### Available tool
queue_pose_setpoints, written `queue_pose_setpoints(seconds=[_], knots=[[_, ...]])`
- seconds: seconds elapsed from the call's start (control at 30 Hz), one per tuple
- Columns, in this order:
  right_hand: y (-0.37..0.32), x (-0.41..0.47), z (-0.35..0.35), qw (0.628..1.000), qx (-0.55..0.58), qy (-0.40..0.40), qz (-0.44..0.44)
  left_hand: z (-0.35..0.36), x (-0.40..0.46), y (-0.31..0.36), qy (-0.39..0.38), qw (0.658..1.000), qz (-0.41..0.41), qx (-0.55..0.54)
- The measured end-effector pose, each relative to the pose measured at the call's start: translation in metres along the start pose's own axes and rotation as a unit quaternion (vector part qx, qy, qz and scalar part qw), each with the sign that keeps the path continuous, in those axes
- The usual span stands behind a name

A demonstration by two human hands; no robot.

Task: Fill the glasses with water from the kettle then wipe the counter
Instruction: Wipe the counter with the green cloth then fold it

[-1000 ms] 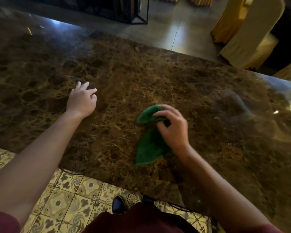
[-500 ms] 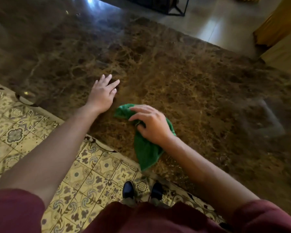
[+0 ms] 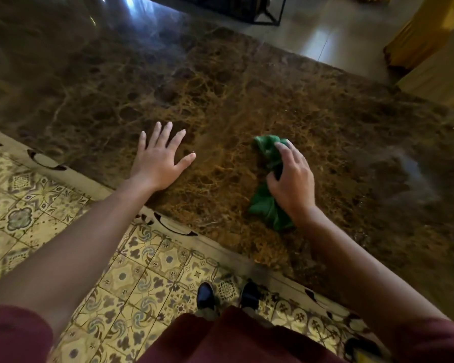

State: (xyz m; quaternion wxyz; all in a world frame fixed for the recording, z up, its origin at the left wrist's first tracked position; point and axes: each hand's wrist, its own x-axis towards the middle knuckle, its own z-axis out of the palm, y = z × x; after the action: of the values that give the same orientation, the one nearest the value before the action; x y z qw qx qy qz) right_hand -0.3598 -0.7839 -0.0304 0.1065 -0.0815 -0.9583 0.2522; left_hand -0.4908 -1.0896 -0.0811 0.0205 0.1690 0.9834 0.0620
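Head view: my left hand [image 3: 160, 160] lies flat, fingers spread, on the counter [image 3: 220, 82]; my right hand [image 3: 290, 179] curls round the green cloth [image 3: 266, 205], hiding its middle, near the front edge.

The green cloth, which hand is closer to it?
Right. The right hand is on top of the green cloth, gripping it against the marble counter. The left hand lies flat on the counter, apart from the cloth.
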Motion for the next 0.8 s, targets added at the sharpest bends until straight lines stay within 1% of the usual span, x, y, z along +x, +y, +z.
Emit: queue_pose_setpoints(seconds=[0.03,0.13,0.27,0.33,0.37,0.4,0.47,0.53,0.6,0.67,0.73,0.8], knots=[[-0.008,0.007,0.007,1.0,-0.005,-0.011,-0.013,0.0,0.001,0.001,0.003,1.0,-0.003,-0.002],[-0.038,0.005,0.026,0.994,0.019,-0.043,-0.102,-0.001,0.003,0.001,0.016,1.0,-0.004,-0.006],[-0.074,-0.043,0.042,0.963,0.088,-0.105,-0.231,0.0,0.002,0.001,0.023,1.0,-0.001,-0.019],[-0.081,-0.067,0.043,0.949,0.116,-0.129,-0.264,0.0,0.002,0.002,0.025,1.0,-0.001,-0.019],[-0.081,-0.078,0.041,0.946,0.135,-0.134,-0.261,-0.001,0.001,0.002,0.028,0.999,0.0,-0.018],[-0.081,-0.087,0.038,0.948,0.161,-0.132,-0.241,-0.001,0.001,0.002,0.034,0.999,0.0,-0.019],[-0.08,-0.104,0.031,0.953,0.236,-0.114,-0.152,-0.003,-0.001,0.005,0.043,0.999,0.0,-0.03],[-0.076,-0.119,0.018,0.94,0.315,-0.114,-0.059,-0.006,-0.004,0.015,0.061,0.997,0.0,-0.054],[-0.063,-0.13,-0.002,0.928,0.361,-0.098,0.002,-0.011,-0.005,0.036,0.094,0.992,0.032,-0.077],[-0.038,-0.137,-0.029,0.933,0.354,-0.03,0.065,-0.014,-0.004,0.067,0.107,0.984,0.093,-0.105],[-0.001,-0.138,-0.059,0.936,0.318,0.075,0.133,-0.014,-0.001,0.098,0.096,0.977,0.142,-0.125],[0.042,-0.135,-0.087,0.923,0.27,0.192,0.197,-0.01,0.003,0.123,0.066,0.976,0.158,-0.133]])
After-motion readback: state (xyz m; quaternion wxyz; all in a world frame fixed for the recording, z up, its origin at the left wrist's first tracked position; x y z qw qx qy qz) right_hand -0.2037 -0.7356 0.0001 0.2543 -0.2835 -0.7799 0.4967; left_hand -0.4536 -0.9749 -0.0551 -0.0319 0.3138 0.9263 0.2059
